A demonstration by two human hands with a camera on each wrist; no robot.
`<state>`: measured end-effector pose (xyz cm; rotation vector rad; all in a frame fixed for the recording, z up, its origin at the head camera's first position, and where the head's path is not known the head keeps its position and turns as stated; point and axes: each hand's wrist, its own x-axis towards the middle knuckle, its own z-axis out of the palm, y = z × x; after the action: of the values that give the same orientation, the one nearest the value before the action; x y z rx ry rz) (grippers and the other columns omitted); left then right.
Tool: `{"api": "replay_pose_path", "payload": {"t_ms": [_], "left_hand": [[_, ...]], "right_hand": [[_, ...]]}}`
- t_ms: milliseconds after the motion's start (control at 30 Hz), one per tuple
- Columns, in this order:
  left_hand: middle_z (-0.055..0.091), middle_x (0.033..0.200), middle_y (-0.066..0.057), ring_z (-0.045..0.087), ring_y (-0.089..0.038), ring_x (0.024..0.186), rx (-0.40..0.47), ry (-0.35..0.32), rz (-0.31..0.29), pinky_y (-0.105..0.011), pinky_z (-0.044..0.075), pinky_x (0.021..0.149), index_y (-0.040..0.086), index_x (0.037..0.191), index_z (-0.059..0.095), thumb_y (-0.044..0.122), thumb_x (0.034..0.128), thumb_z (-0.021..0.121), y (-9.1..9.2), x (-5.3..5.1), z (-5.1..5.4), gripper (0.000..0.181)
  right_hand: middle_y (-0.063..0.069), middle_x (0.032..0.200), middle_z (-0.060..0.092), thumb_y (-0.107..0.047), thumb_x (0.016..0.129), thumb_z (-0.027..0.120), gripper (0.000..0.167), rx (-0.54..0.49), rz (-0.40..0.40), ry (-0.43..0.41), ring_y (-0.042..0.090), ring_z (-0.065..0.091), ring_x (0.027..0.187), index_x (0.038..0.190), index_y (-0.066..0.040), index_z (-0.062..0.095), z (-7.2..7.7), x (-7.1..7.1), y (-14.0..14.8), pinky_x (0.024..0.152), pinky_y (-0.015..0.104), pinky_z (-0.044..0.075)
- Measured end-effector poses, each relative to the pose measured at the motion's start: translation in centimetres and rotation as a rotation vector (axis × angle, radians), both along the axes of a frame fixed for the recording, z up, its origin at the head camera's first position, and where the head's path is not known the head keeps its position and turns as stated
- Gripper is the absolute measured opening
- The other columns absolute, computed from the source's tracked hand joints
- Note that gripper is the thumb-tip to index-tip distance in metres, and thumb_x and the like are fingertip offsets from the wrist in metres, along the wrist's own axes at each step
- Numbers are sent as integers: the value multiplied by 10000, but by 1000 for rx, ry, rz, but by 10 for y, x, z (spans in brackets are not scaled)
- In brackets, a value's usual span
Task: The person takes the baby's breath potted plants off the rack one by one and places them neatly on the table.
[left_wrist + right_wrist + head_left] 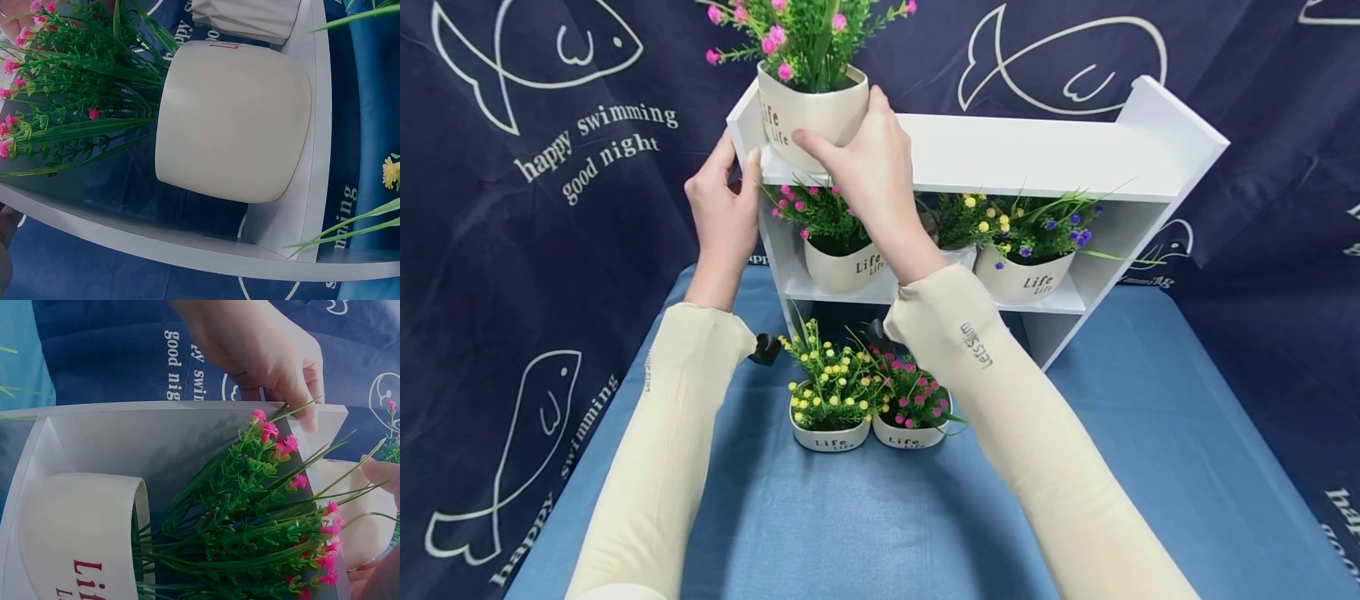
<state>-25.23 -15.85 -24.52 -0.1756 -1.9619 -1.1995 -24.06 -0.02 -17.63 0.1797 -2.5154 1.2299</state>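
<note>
My right hand (876,167) grips a cream "Life" flower pot (812,117) with pink flowers, its thumb across the front. The pot is at the left end of the top board of a white shelf (1000,154); whether its base touches the board I cannot tell. My left hand (724,212) holds the shelf's left side panel, thumb in front and fingers outside, seen too in the right wrist view as the left hand (269,356). Just below, on the middle board, stands another pink-flowered pot (842,267), which fills much of the left wrist view as a cream pot (234,122).
Further right on the middle board are a yellow-flowered plant (958,221) and a pot with blue flowers (1026,275). Before the shelf, a yellow-flowered pot (830,437) and a pink-flowered pot (910,435) stand side by side on the blue tablecloth (865,525). A dark fish-print curtain (647,50) hangs behind.
</note>
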Motion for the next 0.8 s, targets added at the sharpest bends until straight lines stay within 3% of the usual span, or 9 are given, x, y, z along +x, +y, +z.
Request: {"api": "replay_pose_path", "payload": {"t_ms": [200,433,667,800], "left_hand": [[676,1246,-41,637,-61,1119,-1,-2,2,-265,558,888,153,1328,605,208,970,567,0,0,1,364],[673,1253,-38,632,-58,1129,5,-4,-8,-276,556,896,160,1331,602,210,972,567,-1,0,1,364],[679,1236,-79,648,-104,1109,-10,49,-7,-291,574,860,95,1333,597,176,967,570,-1,-1,-2,376],[675,1246,-66,647,-94,1105,-8,26,-1,-286,574,863,112,1337,596,182,968,567,-1,-1,-3,376]], "right_hand": [[68,1437,510,-536,793,729,984,16,-30,-23,179,544,1252,1524,-69,263,3,-2,-1,1007,272,474],[49,1302,587,-553,759,752,937,18,-17,-6,174,595,1113,1467,-85,356,4,-5,-3,892,270,508],[34,1299,604,-530,763,757,891,-9,-26,4,166,603,1106,1459,-116,386,2,-5,-4,874,266,514],[39,1280,620,-491,762,774,881,-44,-8,5,160,606,1090,1462,-118,389,1,-3,0,862,254,519]]}}
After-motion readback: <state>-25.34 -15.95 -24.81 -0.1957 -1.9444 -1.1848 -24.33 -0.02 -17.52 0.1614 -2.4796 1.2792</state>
